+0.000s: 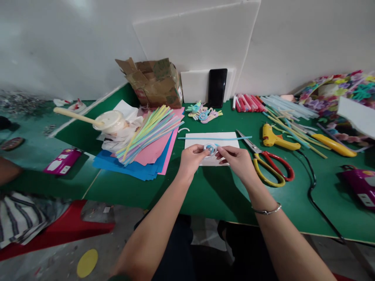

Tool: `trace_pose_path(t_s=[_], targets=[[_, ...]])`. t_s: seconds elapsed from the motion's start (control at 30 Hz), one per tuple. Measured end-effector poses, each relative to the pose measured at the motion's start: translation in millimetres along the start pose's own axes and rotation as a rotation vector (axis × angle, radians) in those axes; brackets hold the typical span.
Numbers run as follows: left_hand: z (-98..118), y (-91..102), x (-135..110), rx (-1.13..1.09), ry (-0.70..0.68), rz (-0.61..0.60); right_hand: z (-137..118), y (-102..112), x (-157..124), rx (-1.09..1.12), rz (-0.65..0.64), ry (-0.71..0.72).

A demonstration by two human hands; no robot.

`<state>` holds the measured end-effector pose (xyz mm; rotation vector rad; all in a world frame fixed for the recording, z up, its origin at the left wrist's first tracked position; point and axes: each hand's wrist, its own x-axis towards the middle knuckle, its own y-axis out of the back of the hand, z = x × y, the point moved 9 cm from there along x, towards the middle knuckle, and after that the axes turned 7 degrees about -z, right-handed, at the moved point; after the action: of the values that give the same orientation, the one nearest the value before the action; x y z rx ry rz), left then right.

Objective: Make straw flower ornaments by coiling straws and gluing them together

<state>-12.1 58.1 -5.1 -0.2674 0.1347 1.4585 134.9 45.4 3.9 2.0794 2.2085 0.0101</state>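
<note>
Over a white sheet of paper (191, 143), a small blue-and-white spiral coil (211, 148) is held between my two hands. My left hand (191, 159) pinches its left side with the thumb across its face. At the coil's right edge, the thumb and forefinger of my right hand (238, 158) are closed together. A long light-blue strip (215, 138) lies across the paper just beyond my fingers. Finished-looking pastel spirals (203, 114) sit in a small heap farther back. Red-and-yellow scissors (269, 166) lie to the right of my right hand, blades pointing away.
Pastel strips (155, 130) rest on coloured paper sheets (125, 166) at left, near a lidded cup (109, 123) with a straw. Behind are a cardboard box (158, 84) and phone (217, 88). A yellow glue gun (278, 138) and its black cord (312, 187) lie right. Another person's arm (8, 171) shows far left.
</note>
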Motion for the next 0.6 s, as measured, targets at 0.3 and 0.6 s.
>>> trace_pose_path(t_s=[0.3, 0.6], targets=[[0, -6.4, 0, 0.099, -0.029, -0.105, -4, 10, 1, -0.073, 0.045, 0.054], [2, 3.5, -1, 0.082, -0.051, 0.021, 4, 0, 3, 0.006, 0.013, 0.005]])
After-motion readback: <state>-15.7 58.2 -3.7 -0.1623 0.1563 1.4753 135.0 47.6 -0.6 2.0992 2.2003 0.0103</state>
